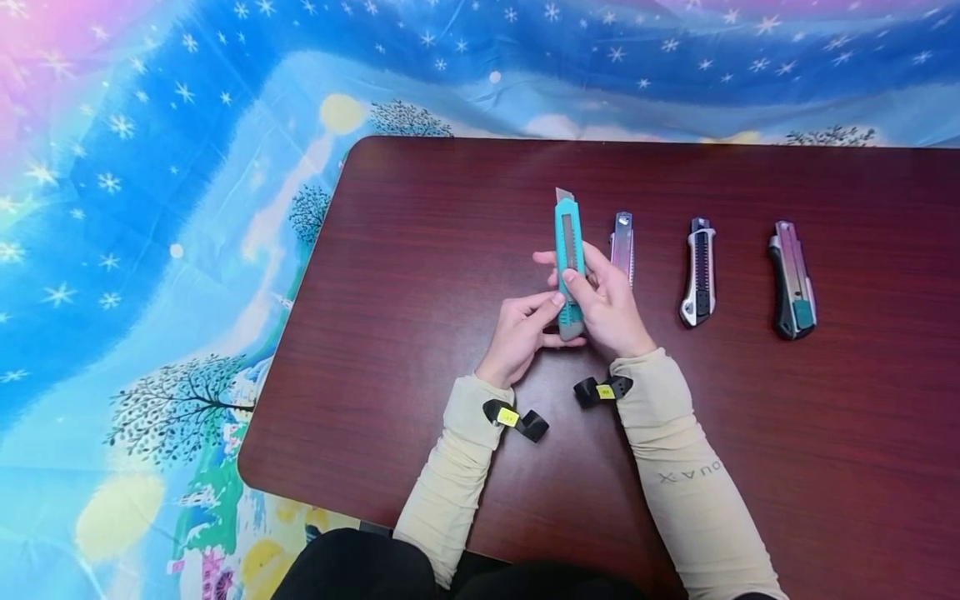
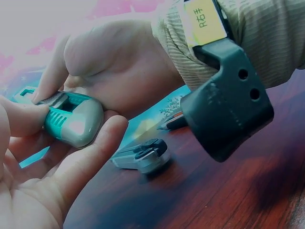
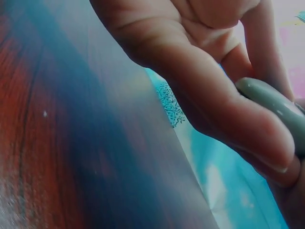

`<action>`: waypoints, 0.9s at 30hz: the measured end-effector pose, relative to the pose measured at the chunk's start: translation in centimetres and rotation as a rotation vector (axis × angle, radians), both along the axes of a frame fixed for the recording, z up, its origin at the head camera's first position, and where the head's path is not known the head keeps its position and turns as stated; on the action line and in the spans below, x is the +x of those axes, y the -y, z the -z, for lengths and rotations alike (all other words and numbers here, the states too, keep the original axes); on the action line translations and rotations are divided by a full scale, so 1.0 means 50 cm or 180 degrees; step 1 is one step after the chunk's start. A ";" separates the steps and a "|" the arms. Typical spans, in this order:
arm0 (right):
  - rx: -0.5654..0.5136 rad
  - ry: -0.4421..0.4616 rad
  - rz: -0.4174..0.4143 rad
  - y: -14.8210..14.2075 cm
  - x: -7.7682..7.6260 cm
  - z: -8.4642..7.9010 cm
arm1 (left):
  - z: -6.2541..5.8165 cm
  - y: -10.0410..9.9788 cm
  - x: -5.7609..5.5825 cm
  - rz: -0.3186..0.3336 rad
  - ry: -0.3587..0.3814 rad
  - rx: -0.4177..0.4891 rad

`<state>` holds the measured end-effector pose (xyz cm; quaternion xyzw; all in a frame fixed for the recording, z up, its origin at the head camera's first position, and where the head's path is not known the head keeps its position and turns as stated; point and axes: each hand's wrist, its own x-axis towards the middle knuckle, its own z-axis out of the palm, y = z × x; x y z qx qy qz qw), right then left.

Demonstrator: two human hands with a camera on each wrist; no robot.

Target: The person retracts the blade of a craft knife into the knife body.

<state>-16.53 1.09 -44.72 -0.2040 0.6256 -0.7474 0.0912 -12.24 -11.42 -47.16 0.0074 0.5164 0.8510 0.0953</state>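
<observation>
A teal utility knife [image 1: 567, 212] with a grey end cap [image 2: 86, 124] is held up over the table by both hands. A short length of blade [image 1: 563, 194] sticks out of its far end. My right hand [image 1: 613, 304] grips the knife from the right, thumb on its upper face near the slider. From the left, my left hand [image 1: 517, 333] pinches the lower body, with a finger beneath the end cap. In the right wrist view fingers lie against the grey cap [image 3: 271, 107], and most of the knife is out of frame.
Right of the hands lie a slim silvery knife [image 1: 622, 237], partly hidden by the right hand, a silver-and-black knife [image 1: 701, 271] and a black-handled knife [image 1: 793, 279] with a teal slider. The dark red table [image 1: 405, 233] meets a patterned cloth [image 1: 225, 208] behind and left.
</observation>
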 end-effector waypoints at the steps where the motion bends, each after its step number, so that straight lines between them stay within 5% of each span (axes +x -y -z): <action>1: 0.0015 -0.0010 -0.0014 -0.001 0.000 0.000 | -0.001 0.000 0.000 0.0004 -0.0001 0.0005; 14: -0.0068 -0.0112 -0.0198 -0.004 0.013 -0.032 | 0.000 0.003 -0.002 0.0018 -0.0067 0.0005; 17: -0.0148 -0.0053 -0.0155 -0.005 0.004 -0.010 | 0.000 0.004 -0.002 0.0013 -0.0150 -0.0025; 19: -0.0314 0.0045 -0.0128 -0.004 -0.013 0.032 | 0.004 0.004 -0.002 -0.0042 -0.0219 -0.0072; 24: -0.0307 0.0348 0.0286 0.013 -0.039 0.111 | 0.028 0.006 -0.009 -0.0276 -0.0402 -0.0226; 27: -0.0134 0.0580 0.0511 0.027 -0.028 0.093 | 0.034 0.008 -0.014 -0.0417 -0.0405 -0.0282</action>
